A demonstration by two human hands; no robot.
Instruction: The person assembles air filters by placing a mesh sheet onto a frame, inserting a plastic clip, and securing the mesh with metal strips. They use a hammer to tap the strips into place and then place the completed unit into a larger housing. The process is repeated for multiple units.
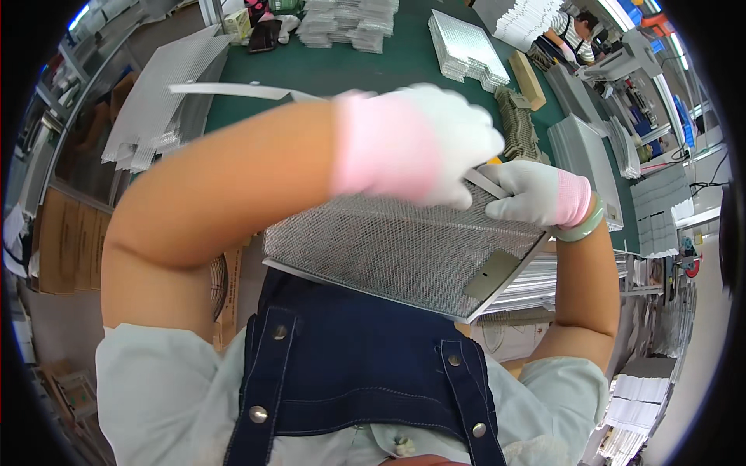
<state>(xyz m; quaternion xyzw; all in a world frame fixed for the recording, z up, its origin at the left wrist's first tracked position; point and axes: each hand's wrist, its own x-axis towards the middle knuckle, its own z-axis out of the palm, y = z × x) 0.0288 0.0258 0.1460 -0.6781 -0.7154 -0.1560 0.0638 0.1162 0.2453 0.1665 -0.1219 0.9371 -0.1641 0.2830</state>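
Note:
A rectangular metal mesh filter panel with a thin metal frame and a small plate near one corner lies tilted in front of my apron. My right hand, in a white glove with a pink cuff, pinches a narrow metal strip at the panel's far right corner. Across the panel's far side reaches my left hand, gloved the same way and slightly blurred. Its fingers are curled close to the strip; what they hold is hidden. A long pale strip passes behind my left wrist; whether both strips are one piece, I cannot tell.
Mesh sheets are stacked at the left of the green table. More mesh pads and a stack of panels lie at the back. Metal brackets sit beyond my right hand. A co-worker is at the far right.

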